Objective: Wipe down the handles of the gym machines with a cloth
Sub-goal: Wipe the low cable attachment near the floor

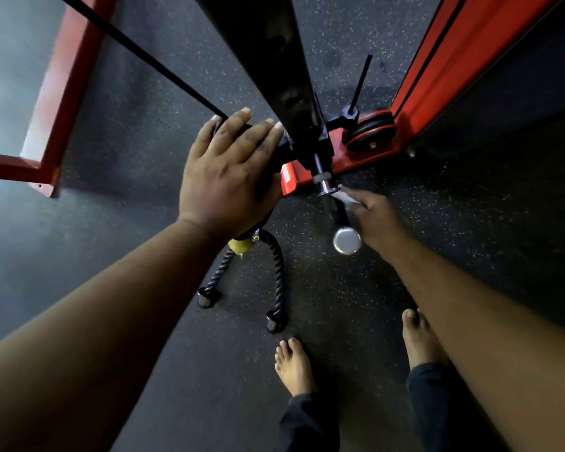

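Fingers [356, 195] of the right hand [377, 220] pinch a pale cloth [348, 198] against the chrome-capped handle [338, 212] at frame centre; the left hand [224, 177] lies splayed over a black grip [268, 187]. Mid-wipe, seemingly; next, a stroke down toward the cap [347, 240].

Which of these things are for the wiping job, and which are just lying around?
For the job:
- cloth, pinched in the right hand
- handle with the shiny end cap, being wiped
- left hand, resting flat on a black machine part

Just lying about:
- rope attachment hanging near the floor
- red frame
- weight plates
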A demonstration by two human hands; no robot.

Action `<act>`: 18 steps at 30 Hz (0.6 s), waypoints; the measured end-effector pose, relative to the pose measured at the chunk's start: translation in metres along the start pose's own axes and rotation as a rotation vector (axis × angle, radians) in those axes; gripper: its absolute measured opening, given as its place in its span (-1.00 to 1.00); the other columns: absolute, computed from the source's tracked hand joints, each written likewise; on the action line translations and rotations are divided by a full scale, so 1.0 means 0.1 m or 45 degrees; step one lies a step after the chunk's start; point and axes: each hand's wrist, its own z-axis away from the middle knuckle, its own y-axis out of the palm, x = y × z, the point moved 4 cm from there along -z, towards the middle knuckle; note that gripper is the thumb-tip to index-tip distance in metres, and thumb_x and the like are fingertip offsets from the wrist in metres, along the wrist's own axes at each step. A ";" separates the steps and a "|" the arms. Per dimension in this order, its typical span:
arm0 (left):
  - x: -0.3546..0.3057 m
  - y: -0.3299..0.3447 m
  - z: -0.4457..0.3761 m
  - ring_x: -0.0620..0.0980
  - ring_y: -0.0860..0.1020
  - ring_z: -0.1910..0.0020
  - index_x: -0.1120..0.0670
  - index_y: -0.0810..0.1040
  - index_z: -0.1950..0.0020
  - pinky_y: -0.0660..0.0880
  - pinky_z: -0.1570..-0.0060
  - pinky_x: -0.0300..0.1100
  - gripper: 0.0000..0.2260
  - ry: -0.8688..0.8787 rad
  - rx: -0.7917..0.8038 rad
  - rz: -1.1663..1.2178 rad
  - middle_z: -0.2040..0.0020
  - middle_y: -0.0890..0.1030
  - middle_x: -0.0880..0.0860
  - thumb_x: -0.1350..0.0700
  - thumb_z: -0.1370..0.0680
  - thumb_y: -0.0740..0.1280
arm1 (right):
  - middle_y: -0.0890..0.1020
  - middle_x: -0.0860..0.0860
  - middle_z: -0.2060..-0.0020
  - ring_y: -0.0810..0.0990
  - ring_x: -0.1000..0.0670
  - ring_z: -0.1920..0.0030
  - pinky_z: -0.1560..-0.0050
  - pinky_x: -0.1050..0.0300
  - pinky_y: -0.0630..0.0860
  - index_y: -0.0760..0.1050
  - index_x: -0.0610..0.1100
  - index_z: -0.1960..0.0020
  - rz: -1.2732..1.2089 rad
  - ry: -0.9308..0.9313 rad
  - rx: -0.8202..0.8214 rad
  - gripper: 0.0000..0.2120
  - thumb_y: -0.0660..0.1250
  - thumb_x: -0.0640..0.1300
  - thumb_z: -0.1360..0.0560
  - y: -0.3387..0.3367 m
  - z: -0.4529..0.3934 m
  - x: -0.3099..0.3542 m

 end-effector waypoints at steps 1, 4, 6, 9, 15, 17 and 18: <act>-0.03 0.00 0.00 0.17 0.41 -0.49 0.09 0.49 -0.48 0.28 -0.49 0.17 -0.53 -0.039 -0.008 -0.002 -0.41 0.56 0.06 -0.10 -0.63 0.28 | 0.57 -0.13 -0.35 0.55 -0.02 -0.29 -0.32 0.16 0.48 0.53 -0.28 -0.37 -0.046 0.055 0.007 -0.64 0.19 -0.41 -0.62 0.06 -0.03 -0.06; -0.11 -0.01 -0.03 0.18 0.42 -0.48 0.12 0.51 -0.46 0.28 -0.49 0.17 -0.52 -0.135 -0.028 0.002 -0.39 0.57 0.08 -0.09 -0.60 0.30 | 0.62 -0.11 -0.27 0.62 -0.04 -0.18 -0.05 0.22 0.57 0.61 -0.26 -0.28 -0.120 0.123 -0.031 -0.70 0.20 -0.37 -0.63 0.10 0.16 -0.15; -0.17 -0.01 -0.05 0.18 0.40 -0.50 0.15 0.49 -0.46 0.28 -0.49 0.18 -0.48 -0.204 -0.012 0.007 -0.41 0.55 0.10 -0.12 -0.61 0.26 | 0.68 -0.04 -0.18 0.66 -0.01 -0.16 0.03 0.30 0.56 0.67 -0.17 -0.17 -0.149 0.126 -0.035 -0.73 0.23 -0.34 -0.64 0.06 0.37 -0.10; -0.24 -0.02 -0.07 0.16 0.34 -0.54 0.18 0.45 -0.49 0.24 -0.52 0.19 -0.41 -0.320 -0.012 0.032 -0.48 0.49 0.13 -0.18 -0.60 0.22 | 0.71 0.06 -0.15 0.65 0.11 -0.21 -0.14 0.22 0.59 0.69 -0.10 -0.14 -0.203 0.096 0.080 -0.69 0.22 -0.36 -0.65 -0.06 0.61 0.00; -0.29 -0.01 -0.07 0.13 0.35 -0.54 0.20 0.42 -0.51 0.28 -0.50 0.17 -0.37 -0.388 -0.102 0.046 -0.52 0.44 0.16 -0.17 -0.58 0.32 | 0.68 0.04 -0.19 0.63 0.04 -0.20 -0.24 0.22 0.51 0.63 -0.05 -0.29 0.313 -0.105 -0.063 -0.67 0.24 -0.29 -0.63 -0.17 0.11 0.14; -0.30 -0.02 -0.06 0.12 0.32 -0.56 0.20 0.33 -0.57 0.25 -0.51 0.13 -0.31 -0.408 -0.108 0.063 -0.56 0.38 0.17 -0.20 -0.58 0.30 | 0.63 -0.02 -0.19 0.58 0.02 -0.18 -0.16 0.44 0.44 0.57 -0.23 -0.35 0.355 -0.099 -0.002 -0.69 0.25 -0.31 -0.64 -0.04 -0.05 0.12; -0.30 -0.02 -0.06 0.12 0.31 -0.57 0.21 0.29 -0.60 0.24 -0.52 0.12 -0.29 -0.415 -0.105 0.073 -0.58 0.35 0.17 -0.21 -0.58 0.29 | 0.61 -0.06 -0.20 0.57 -0.01 -0.19 -0.18 0.46 0.43 0.55 -0.29 -0.36 0.342 -0.096 0.047 -0.70 0.24 -0.33 -0.65 0.03 -0.07 0.09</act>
